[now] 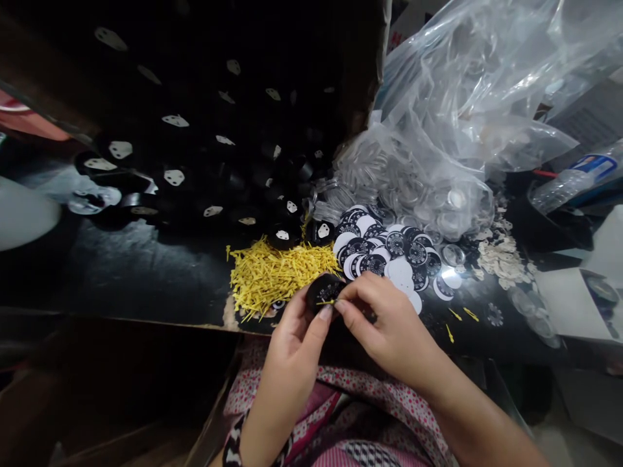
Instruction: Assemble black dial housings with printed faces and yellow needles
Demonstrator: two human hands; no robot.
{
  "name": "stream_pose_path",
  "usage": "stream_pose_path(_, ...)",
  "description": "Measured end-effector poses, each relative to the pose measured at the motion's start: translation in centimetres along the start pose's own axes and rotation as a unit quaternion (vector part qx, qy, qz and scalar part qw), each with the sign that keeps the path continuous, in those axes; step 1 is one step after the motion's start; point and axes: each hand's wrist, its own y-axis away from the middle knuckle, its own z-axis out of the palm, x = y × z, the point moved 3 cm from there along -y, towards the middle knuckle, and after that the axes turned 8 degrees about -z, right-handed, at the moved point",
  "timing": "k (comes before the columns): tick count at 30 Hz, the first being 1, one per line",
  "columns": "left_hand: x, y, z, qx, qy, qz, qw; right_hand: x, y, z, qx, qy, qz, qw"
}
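Observation:
My left hand (296, 331) is closed around a round black gauge body (318, 292) with a printed dial face, held just above the table's front edge. Across that face lies a thin yellow pointer (327, 302). With thumb and forefinger pinched together, my right hand (377, 314) touches the pointer's right end at the gauge's rim. Directly behind my left hand spreads a heap of yellow pointers (272, 272). Black-and-white printed dial discs (372, 246) lie piled beyond my right hand.
Clear round covers (413, 194) spill from a plastic bag (467, 97) at the back right. Small pale plates (501, 253) lie right of them. An open white box (577, 301) stands at the right edge. Black gauge bodies with white plates (174, 177) fill the dark back left.

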Motion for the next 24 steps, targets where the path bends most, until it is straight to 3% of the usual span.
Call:
stream_pose_path(8,2.0,1.0,-0.3,0.052,-0.159,0.093,0.981,-0.6,0.3,-0.2,-0.006,-0.052,0.007,0.999)
stream_pose_path(13,2.4,1.2,-0.4,0.075,-0.231,0.103,0.965,-0.7,0.7,0.4,-0.010,-0.050,0.032,0.998)
stream_pose_path(18,2.2,0.9,-0.8,0.039,-0.158,0.030,0.986,-0.8,0.5,0.2,-0.013,-0.019,0.030,0.999)
stream_pose_path(21,2.0,0.7,-0.9,0.001,-0.082,-0.051,0.995,-1.0,0.1,-0.3,0.005,0.040,-0.046,0.998)
stream_pose_path(24,1.9,0.9,-1.4,0.008,-0.110,-0.083,0.990,-0.8,-0.4,-0.2,0.008,0.144,-0.120,0.982)
